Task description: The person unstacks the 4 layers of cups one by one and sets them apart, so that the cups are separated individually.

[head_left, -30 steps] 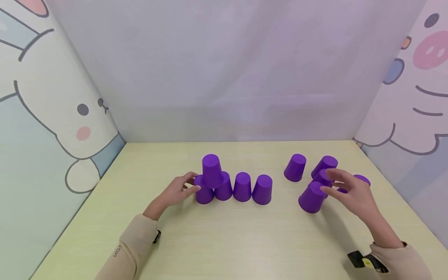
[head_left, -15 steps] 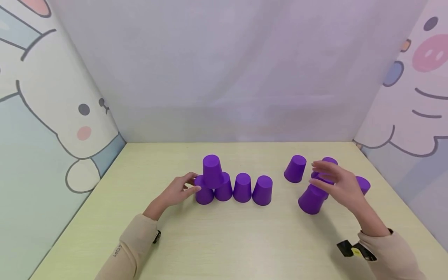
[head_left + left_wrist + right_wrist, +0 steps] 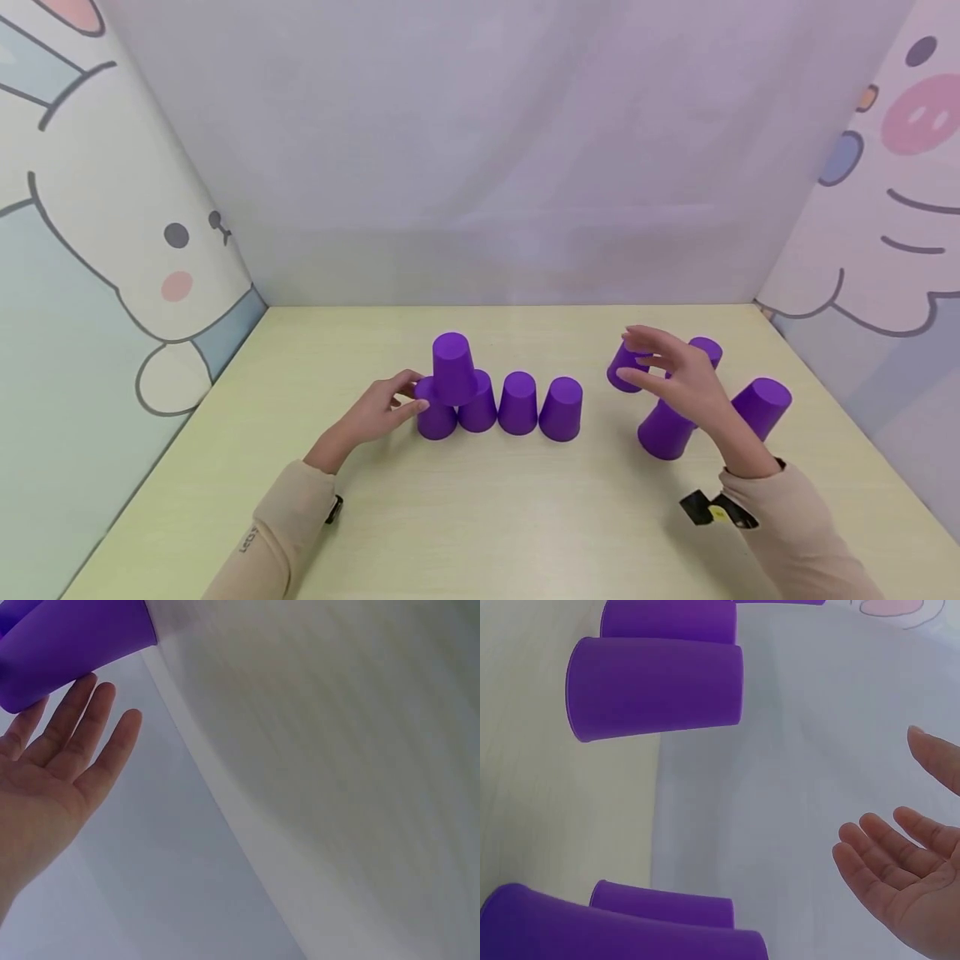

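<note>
At the left of a row of purple cups, my left hand (image 3: 385,408) touches the leftmost upside-down cup (image 3: 437,422); its thumb lies at the near side and the fingers at the far side. In the left wrist view the fingers (image 3: 82,739) are nearly straight, tips at the purple cup (image 3: 82,649). A raised purple cup (image 3: 453,371) rests across the two leftmost cups. My right hand (image 3: 678,379) hovers with nothing in it, fingers loosely bent and thumb apart, overlapping the back cup (image 3: 621,367) of the right group. The right wrist view shows its palm (image 3: 922,907) facing up.
Two more row cups, one (image 3: 517,404) beside another (image 3: 561,410), stand right of the stack. The right group also has a front cup (image 3: 664,433), a far-right cup (image 3: 763,404) and a rear cup (image 3: 707,350). Walls with cartoon prints enclose the pale table (image 3: 480,517).
My right hand has moved left, from over the front cups of the right group toward its back-left cup. My left hand and the cups keep their places.
</note>
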The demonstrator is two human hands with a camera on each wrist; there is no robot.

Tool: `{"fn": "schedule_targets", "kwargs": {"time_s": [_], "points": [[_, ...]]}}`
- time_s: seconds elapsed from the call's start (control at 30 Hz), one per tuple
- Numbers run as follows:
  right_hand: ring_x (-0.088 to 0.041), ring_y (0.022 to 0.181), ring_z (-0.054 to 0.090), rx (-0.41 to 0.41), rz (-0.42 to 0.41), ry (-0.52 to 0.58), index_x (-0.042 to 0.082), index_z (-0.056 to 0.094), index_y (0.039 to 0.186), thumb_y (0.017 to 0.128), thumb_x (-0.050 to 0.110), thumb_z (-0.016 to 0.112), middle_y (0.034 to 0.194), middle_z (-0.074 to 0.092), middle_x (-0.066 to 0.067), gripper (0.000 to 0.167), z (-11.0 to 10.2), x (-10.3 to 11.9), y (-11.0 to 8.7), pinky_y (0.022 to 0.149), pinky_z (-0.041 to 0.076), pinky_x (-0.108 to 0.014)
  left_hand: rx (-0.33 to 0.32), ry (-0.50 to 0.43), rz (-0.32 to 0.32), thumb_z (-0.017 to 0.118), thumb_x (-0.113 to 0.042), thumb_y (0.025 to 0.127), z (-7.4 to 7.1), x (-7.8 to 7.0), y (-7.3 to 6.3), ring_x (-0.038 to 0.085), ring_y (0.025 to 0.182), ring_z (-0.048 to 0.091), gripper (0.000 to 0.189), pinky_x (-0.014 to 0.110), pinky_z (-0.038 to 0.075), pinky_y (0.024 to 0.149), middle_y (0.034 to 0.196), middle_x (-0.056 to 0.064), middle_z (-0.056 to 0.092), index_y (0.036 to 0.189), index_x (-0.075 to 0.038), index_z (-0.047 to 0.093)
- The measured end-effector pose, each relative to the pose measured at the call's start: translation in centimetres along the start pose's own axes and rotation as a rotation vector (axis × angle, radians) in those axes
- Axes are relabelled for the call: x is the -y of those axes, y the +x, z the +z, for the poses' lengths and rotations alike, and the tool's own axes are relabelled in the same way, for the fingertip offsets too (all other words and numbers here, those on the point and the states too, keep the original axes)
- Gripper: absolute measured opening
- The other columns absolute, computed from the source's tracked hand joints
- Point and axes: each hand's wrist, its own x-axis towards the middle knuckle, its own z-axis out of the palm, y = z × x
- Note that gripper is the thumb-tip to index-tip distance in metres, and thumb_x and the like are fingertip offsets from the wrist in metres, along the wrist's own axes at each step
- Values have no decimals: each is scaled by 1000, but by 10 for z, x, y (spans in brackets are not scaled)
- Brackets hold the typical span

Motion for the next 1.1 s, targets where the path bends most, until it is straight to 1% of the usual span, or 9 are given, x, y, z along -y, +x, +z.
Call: {"fn": "schedule_targets", "kwargs": {"time_s": [0.07,0.13,0.27,0.33,0.37,0.43,0.77,1.1], "points": [[4,100,52,10,3,19,3,47,129,81,12,70,120,56,-18,54,3,2,4,83,42,-13,0,2,2,57,-25,91,0,0,0,23,95,58,32,35,47,74,103,7,63,115,-6,52],[3,100,52,21,7,23,4,47,130,81,13,70,120,56,-16,55,6,4,7,84,44,-18,1,3,5,57,-25,91,0,0,0,23,95,58,32,36,47,74,103,7,63,116,-5,52],[-15,106,56,40,12,10,5,46,131,81,16,70,121,56,-14,56,12,6,13,86,45,-33,1,8,11,57,-25,91,0,0,0,23,95,58,32,35,46,74,103,7,63,115,-6,52],[-24,108,54,48,7,8,5,46,131,81,17,70,122,55,-14,57,15,8,16,86,44,-37,0,9,15,57,-25,91,0,1,0,23,95,58,31,35,46,74,103,7,63,115,-6,52],[-27,109,53,53,1,9,5,46,131,81,17,70,122,55,-15,57,16,9,18,86,44,-38,-1,11,16,57,-25,91,0,1,0,23,95,58,31,35,46,74,103,7,63,115,-6,52],[-28,110,52,60,-10,16,4,45,132,81,15,70,123,54,-15,58,19,11,22,86,44,-38,-2,13,20,57,-25,91,0,1,0,23,95,58,31,35,46,74,103,7,63,115,-6,52],[-30,111,52,72,-70,79,0,47,129,79,8,71,123,54,-17,57,31,20,38,87,44,-35,2,11,23,57,-26,91,0,2,0,22,95,58,31,35,46,74,103,6,63,115,-6,52],[-28,115,49,117,-39,138,1,46,130,80,13,71,127,51,-15,57,46,26,51,91,42,-36,-1,15,26,57,-23,91,0,2,0,23,95,58,31,35,46,74,103,7,63,115,-6,52]]}}
